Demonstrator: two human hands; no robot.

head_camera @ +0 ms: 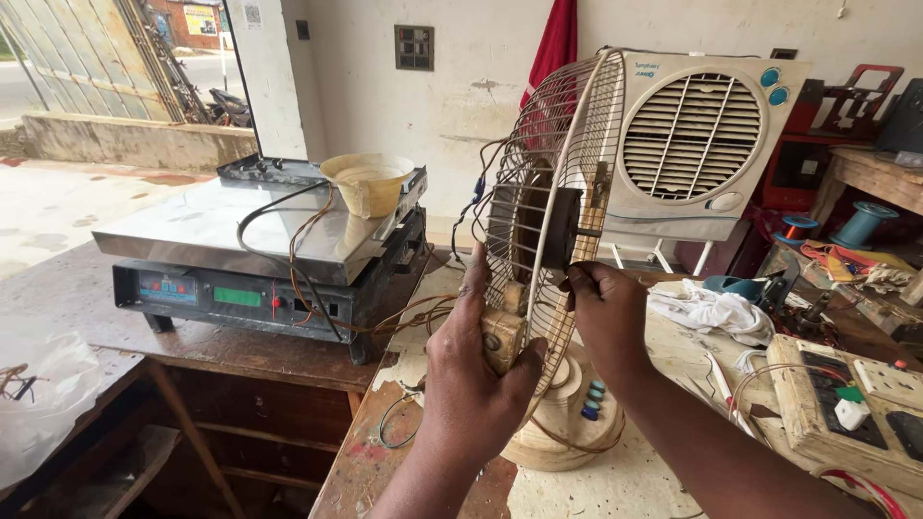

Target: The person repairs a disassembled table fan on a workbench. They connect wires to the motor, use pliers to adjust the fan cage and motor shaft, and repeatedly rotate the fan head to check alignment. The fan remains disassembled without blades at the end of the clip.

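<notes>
Far left, machine front on worktop: small red display w/ green rectangular screen just to its right. Far upper left, outside: yellowish signboard. Air cooler at back right: small blue label, top-left corner of casing.

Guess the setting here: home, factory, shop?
Likely a small electrical repair shop: a wire fan guard in both hands, an air cooler behind, wire spools and a switchboard on the cluttered bench.

two hands: left hand and right hand, both on one table fan. one air cooler at one o'clock, one weighing scale at nine o'clock, one bowl, two wire spools.
</notes>
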